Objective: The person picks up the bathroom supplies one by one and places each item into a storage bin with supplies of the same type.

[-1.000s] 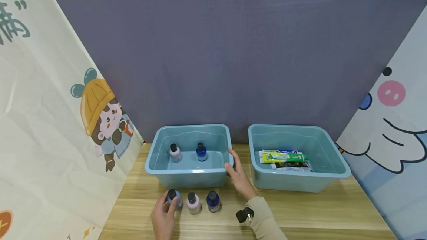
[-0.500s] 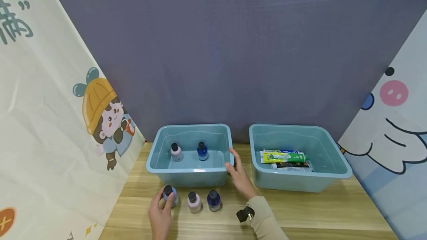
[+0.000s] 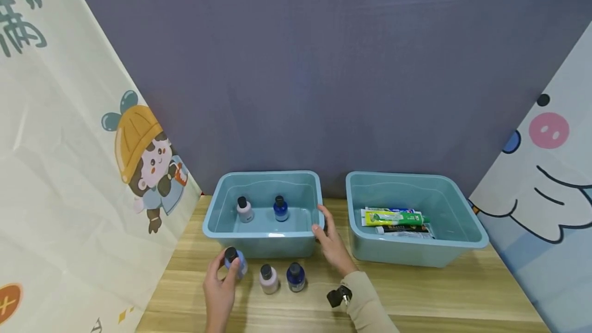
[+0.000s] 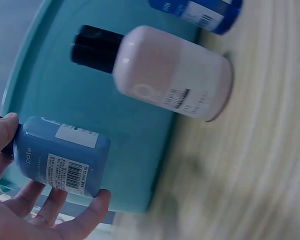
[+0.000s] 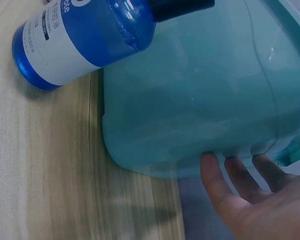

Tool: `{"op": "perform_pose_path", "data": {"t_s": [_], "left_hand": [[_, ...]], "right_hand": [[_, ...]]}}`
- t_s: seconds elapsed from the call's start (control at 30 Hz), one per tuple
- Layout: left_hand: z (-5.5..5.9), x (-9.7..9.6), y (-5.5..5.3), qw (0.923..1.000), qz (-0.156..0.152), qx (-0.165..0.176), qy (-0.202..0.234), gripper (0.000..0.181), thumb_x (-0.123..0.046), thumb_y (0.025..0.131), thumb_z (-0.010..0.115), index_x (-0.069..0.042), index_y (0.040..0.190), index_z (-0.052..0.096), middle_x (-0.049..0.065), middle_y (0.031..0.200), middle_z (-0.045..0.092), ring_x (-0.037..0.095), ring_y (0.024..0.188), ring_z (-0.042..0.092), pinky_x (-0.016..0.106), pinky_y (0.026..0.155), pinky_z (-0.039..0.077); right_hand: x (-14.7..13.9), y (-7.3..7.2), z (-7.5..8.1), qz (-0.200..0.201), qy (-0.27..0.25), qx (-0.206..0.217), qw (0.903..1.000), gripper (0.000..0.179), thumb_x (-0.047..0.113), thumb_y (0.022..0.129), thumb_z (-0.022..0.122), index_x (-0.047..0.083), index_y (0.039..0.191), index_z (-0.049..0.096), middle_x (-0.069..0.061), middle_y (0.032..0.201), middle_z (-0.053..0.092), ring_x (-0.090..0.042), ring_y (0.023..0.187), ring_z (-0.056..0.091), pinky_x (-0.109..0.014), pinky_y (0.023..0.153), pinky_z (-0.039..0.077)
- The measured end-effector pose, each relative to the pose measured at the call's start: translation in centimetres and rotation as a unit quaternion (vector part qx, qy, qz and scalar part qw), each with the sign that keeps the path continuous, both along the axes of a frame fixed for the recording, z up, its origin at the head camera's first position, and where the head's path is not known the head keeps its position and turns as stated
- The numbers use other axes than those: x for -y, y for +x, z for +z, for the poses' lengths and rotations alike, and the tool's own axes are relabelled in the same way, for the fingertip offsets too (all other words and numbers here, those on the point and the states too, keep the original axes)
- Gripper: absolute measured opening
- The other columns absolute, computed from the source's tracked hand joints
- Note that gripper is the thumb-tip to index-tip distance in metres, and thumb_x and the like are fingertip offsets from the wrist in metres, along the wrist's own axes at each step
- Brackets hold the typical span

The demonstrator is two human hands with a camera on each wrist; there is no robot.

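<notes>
My left hand (image 3: 219,288) grips a light blue bottle (image 4: 65,156) by its black cap and base, holding it just in front of the left blue plastic bin (image 3: 259,244). To its right, a pale pink bottle (image 3: 269,281) and a dark blue bottle (image 3: 296,279), both black-capped, stand upright on the table. Inside that bin are another pink bottle (image 3: 245,213) and another blue bottle (image 3: 280,211). My right hand (image 3: 332,245) holds the bin's right side, thumb at the front corner of the rim, with several fingertips (image 5: 209,161) against the outer wall.
A second blue bin (image 3: 416,253) stands on the right, containing several toothpaste tubes (image 3: 393,218). Both bins sit on a wood-grain table (image 3: 416,297) against a dark grey backdrop (image 3: 296,76). Printed panels (image 3: 60,179) flank the table.
My left hand has moved the light blue bottle leftward and up toward the left bin, away from the pink bottle. The right hand keeps its place on the bin.
</notes>
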State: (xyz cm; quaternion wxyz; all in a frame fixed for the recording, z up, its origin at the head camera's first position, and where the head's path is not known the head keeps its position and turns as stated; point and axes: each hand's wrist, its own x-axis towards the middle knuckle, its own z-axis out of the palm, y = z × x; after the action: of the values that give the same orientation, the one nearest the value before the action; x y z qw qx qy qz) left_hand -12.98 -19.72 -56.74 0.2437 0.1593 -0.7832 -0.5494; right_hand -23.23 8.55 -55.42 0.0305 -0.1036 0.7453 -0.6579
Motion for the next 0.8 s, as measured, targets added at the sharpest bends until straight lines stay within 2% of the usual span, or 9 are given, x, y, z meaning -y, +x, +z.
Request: {"op": "perform_pose_path", "data": {"t_s": [0.1, 0.3, 0.53, 0.67, 0.8], "left_hand": [[0.8, 0.2, 0.0, 1.0000, -0.002, 0.007, 0.004, 0.039, -0.020, 0.097, 0.072, -0.006, 0.133, 0.065, 0.012, 0.128, 0.066, -0.001, 0.108, 0.051, 0.018, 0.081, 0.051], [1.9, 0.5, 0.1, 0.9993, -0.009, 0.036, 0.005, 0.043, -0.026, 0.100, 0.069, -0.005, 0.137, 0.061, 0.015, 0.131, 0.064, 0.020, 0.119, 0.051, 0.019, 0.082, 0.048], [3.0, 0.7, 0.2, 0.9991, -0.012, 0.040, 0.010, 0.044, -0.029, 0.100, 0.068, -0.007, 0.137, 0.061, 0.012, 0.132, 0.065, 0.002, 0.110, 0.047, 0.024, 0.084, 0.048], [3.9, 0.7, 0.3, 0.9987, -0.023, 0.040, 0.021, 0.043, -0.030, 0.101, 0.067, -0.007, 0.137, 0.061, 0.012, 0.133, 0.064, 0.003, 0.112, 0.047, 0.027, 0.087, 0.048], [4.5, 0.7, 0.5, 0.9988, -0.026, 0.037, 0.020, 0.043, -0.029, 0.102, 0.065, -0.007, 0.138, 0.060, 0.012, 0.134, 0.064, 0.001, 0.113, 0.047, 0.030, 0.089, 0.046]], "right_hand": [[0.0, 0.0, 0.0, 0.001, 0.000, 0.000, 1.0000, 0.057, 0.031, 0.110, 0.046, 0.041, 0.160, 0.020, -0.018, 0.172, 0.010, -0.045, 0.153, 0.023, -0.066, 0.118, 0.029], [0.0, 0.1, -0.2, 0.001, 0.003, 0.004, 1.0000, 0.059, 0.043, 0.108, 0.047, 0.043, 0.160, 0.019, -0.015, 0.172, 0.010, -0.046, 0.153, 0.024, -0.066, 0.117, 0.031], [0.0, 0.1, 0.0, 0.002, 0.001, 0.000, 1.0000, 0.059, 0.038, 0.110, 0.046, 0.036, 0.161, 0.019, -0.016, 0.172, 0.009, -0.048, 0.150, 0.029, -0.064, 0.114, 0.037], [0.0, 0.2, 0.2, 0.000, 0.001, 0.003, 1.0000, 0.058, 0.034, 0.110, 0.046, 0.036, 0.161, 0.020, -0.017, 0.172, 0.011, -0.047, 0.147, 0.036, -0.061, 0.110, 0.043], [0.0, 0.2, 0.1, -0.001, -0.002, 0.004, 1.0000, 0.058, 0.037, 0.110, 0.047, 0.036, 0.161, 0.021, -0.018, 0.171, 0.012, -0.047, 0.146, 0.036, -0.059, 0.109, 0.044]]}}
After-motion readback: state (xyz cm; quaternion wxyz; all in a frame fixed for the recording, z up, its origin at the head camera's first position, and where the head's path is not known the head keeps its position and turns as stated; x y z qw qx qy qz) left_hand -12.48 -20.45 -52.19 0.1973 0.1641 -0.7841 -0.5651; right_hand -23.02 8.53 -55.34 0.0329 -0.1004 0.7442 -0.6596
